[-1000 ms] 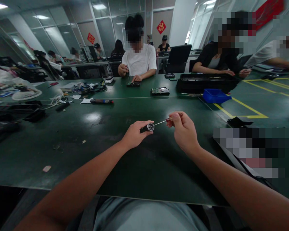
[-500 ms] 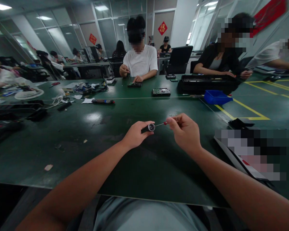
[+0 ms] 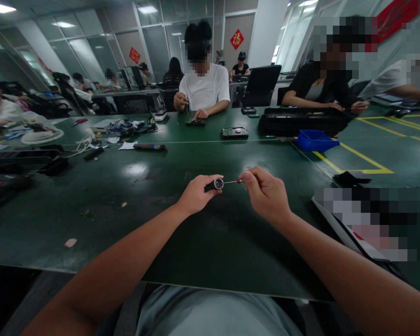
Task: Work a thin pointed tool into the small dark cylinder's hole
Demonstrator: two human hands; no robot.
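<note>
My left hand (image 3: 195,195) is closed around a small dark cylinder with a silvery rim (image 3: 218,184), held just above the table between thumb and fingers. Its round open end faces me and to the right; what lies inside is too small to make out. A thin screwdriver (image 3: 231,182) with a red collar is pinched in my right hand (image 3: 269,195). The metal shaft runs leftward, nearly level, and its tip meets the rim or mouth of the cylinder. Most of the screwdriver's handle is hidden by my fingers.
Across the green table (image 3: 182,252) lie a hard drive (image 3: 234,133), a dark pen-like tool (image 3: 150,147) and a blue tray (image 3: 318,140). A long black casing (image 3: 303,122) stands behind the tray. Opposite, a person in a white shirt (image 3: 210,86) handles a circuit board.
My right hand has dropped slightly and shifted a little left, so the screwdriver lies more level. The cylinder in my left hand has moved slightly left and up.
</note>
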